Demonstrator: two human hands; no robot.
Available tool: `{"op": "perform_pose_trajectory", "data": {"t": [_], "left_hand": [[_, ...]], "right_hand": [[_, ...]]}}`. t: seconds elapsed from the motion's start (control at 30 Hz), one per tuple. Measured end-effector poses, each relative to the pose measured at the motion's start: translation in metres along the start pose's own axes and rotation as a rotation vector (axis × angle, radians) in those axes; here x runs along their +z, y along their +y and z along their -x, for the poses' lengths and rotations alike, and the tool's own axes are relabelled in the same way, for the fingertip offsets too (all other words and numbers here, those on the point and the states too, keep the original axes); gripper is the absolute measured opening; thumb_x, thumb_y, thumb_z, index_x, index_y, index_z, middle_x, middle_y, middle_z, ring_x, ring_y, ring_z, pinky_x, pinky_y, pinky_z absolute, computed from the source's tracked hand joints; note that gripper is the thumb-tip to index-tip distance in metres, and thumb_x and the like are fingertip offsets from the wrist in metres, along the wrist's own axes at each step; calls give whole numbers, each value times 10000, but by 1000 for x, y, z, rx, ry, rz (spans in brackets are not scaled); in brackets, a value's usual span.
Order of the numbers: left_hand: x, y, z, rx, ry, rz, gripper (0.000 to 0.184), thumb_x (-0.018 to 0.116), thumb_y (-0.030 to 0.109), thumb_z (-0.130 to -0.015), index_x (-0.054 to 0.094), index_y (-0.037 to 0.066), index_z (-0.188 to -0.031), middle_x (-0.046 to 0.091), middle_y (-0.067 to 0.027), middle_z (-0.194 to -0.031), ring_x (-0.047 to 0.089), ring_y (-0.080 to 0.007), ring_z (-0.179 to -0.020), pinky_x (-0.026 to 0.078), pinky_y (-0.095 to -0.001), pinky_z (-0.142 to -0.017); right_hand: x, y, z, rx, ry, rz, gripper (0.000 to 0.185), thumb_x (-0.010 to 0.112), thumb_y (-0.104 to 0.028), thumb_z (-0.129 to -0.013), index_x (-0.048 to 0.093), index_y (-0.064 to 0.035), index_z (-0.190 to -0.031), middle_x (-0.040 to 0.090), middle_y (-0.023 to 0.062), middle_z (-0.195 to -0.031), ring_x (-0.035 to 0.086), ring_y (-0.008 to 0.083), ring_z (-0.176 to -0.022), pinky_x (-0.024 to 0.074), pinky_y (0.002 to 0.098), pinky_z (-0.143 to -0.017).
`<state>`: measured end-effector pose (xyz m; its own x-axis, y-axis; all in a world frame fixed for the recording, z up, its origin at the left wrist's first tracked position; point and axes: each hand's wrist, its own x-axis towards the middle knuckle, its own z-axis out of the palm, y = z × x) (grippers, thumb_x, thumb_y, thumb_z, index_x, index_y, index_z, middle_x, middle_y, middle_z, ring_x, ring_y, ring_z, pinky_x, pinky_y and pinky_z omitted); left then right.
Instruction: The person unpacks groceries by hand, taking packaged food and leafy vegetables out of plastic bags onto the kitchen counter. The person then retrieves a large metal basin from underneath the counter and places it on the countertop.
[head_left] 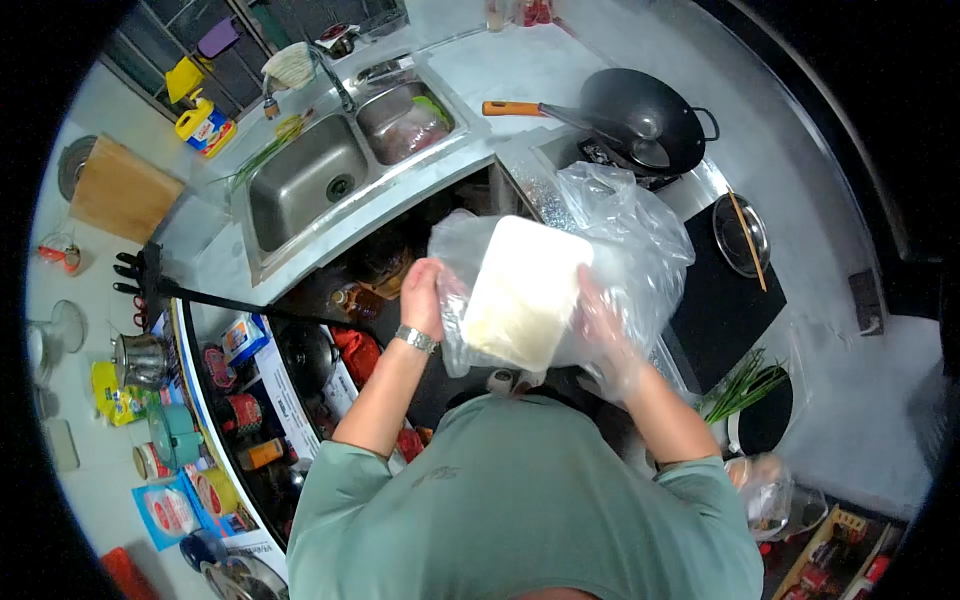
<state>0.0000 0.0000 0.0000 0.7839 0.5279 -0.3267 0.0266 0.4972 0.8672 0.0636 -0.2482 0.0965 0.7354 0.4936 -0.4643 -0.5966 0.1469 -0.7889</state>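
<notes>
White tray (528,290) and clear bag (640,225), held up between separated hands.
Left hand (422,297) grips the bag, right hand (607,325) the tray's edge. Yellow bottle (203,112): its label (211,131) is too small to read. Wok (640,95) stands beyond.

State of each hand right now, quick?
Left hand: closed, holding the clear plastic bag.
Right hand: holding the white tray by its edge, seen through plastic.

Tray (530,280) white; bag (655,235) milky; shirt (520,490) sage green; wok (640,95) black; sink (290,200) silver-grey.
</notes>
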Motion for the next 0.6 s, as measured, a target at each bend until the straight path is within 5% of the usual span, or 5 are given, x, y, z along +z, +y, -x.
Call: {"op": "perform_pose_trajectory", "data": {"t": [0.1, 0.2, 0.4, 0.53, 0.6], "left_hand": [[18, 12, 20, 17, 134, 79, 134, 488, 180, -917, 583, 87, -903, 578, -1, -811, 539, -124, -719, 452, -267, -659], [-25, 34, 10, 180, 331, 68, 84, 518, 162, -898, 557, 118, -838, 533, 18, -724, 506, -117, -627, 429, -267, -564], [-144, 62, 8, 254, 497, 291, 188, 535, 264, -908, 609, 97, -951, 604, 3, -879, 564, -135, -813, 455, -272, -694], [-236, 77, 1, 257, 563, 353, 220, 523, 279, -901, 616, 91, -966, 639, -28, -926, 591, -165, -860, 467, -314, -783], [-276, 76, -14, 292, 561, 390, 299, 484, 295, -923, 607, 51, -1044, 637, -61, -1022, 579, -193, -951, 448, -340, -857]], "right_hand": [[-20, -11, -12, -22, -20, 43, 759, 370, -587, -921, 242, -43, -1434, 400, 137, -1403, 373, 266, -1300, 245, 424, -1102], [3, -24, -37, 25, 136, -85, 542, 448, -404, -964, 418, 15, -1307, 495, 164, -1290, 475, 247, -1196, 380, 389, -1008], [15, -25, -91, -123, 18, -199, 399, 413, -358, -990, 541, 6, -1093, 611, 60, -885, 570, 102, -732, 481, 260, -653], [39, -34, -122, -123, 105, -185, 376, 414, -360, -990, 552, -12, -1022, 560, 12, -738, 480, 67, -581, 426, 221, -551], [16, -23, -158, -131, -148, -121, 384, 411, -354, -990, 542, -2, -1070, 610, 46, -842, 567, 93, -681, 481, 248, -607]]}}
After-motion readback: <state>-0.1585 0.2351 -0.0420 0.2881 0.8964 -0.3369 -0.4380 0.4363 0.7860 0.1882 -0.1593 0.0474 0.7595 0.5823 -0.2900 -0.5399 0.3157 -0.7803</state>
